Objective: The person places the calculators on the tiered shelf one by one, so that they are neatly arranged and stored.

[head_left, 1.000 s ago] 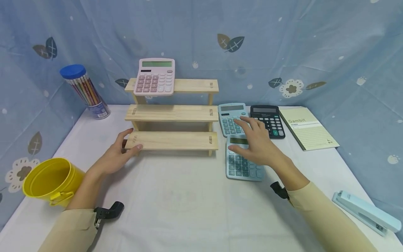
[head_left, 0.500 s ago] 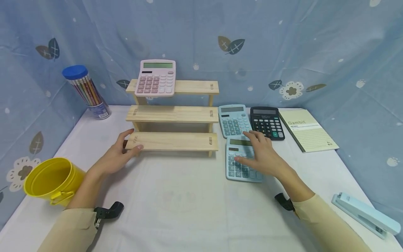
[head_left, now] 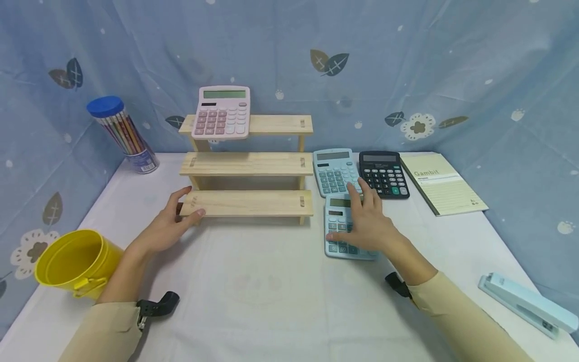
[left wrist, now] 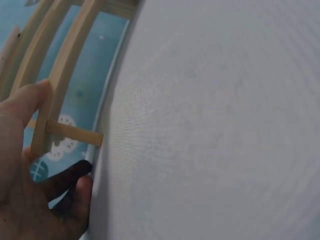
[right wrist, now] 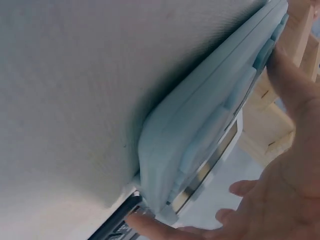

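Note:
A three-tier wooden display shelf (head_left: 248, 203) stands at mid-table. My left hand (head_left: 162, 223) holds the left end of its lowest board, the thumb on the board; in the left wrist view, other fingers hang below it. A pink calculator (head_left: 221, 113) leans on the top tier. My right hand (head_left: 368, 221) lies spread over the nearer blue calculator (head_left: 336, 249), partly covering it. The thumb touches its keys in the right wrist view. Behind it lies another blue calculator (head_left: 333, 173), beside a black calculator (head_left: 384, 176).
A cream notebook (head_left: 443, 183) lies right of the black calculator. A pale blue stapler (head_left: 526, 304) sits at the front right. On the left are a yellow bucket (head_left: 110, 259), close to the left forearm, and a blue-lidded tub of pencils (head_left: 128, 133). A patterned blue curtain (head_left: 280, 45) backs the table.
My right hand has come down and back from near the farther calculators onto the nearer blue calculator, its thumb now farther left. My left hand stays at the shelf.

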